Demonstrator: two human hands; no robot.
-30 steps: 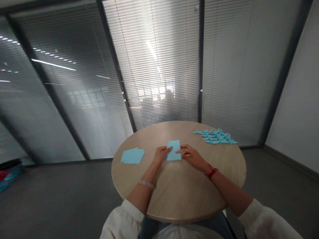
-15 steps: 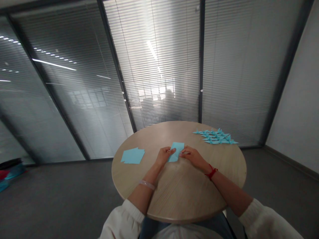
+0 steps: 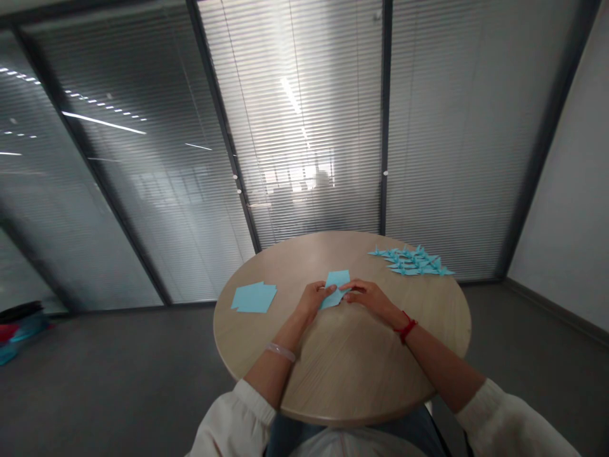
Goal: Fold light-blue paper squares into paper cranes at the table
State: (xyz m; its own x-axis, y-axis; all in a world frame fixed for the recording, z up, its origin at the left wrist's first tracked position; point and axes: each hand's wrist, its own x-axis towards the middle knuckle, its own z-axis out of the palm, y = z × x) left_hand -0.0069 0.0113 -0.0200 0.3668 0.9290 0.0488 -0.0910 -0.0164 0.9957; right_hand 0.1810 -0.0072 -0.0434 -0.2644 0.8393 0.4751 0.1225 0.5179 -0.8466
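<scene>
A folded light-blue paper [image 3: 337, 280] is raised a little off the round wooden table [image 3: 342, 374], near its middle. My left hand [image 3: 313, 299] pinches the paper's near left edge, fingers closed on it. My right hand [image 3: 372, 296] grips its right side with curled fingers. A red cord is tied round my right wrist and a pale band round my left.
A small stack of flat blue sheets [image 3: 254, 297] lies on the table's left side. Several folded blue paper cranes [image 3: 412, 261] are spread at the far right. Behind the table stand glass walls with blinds [image 3: 304, 127]. Grey floor surrounds the table.
The folded paper, flat under both hands a second ago, has been turned and lifted at its near edge. Both hands have closed in on it slightly.
</scene>
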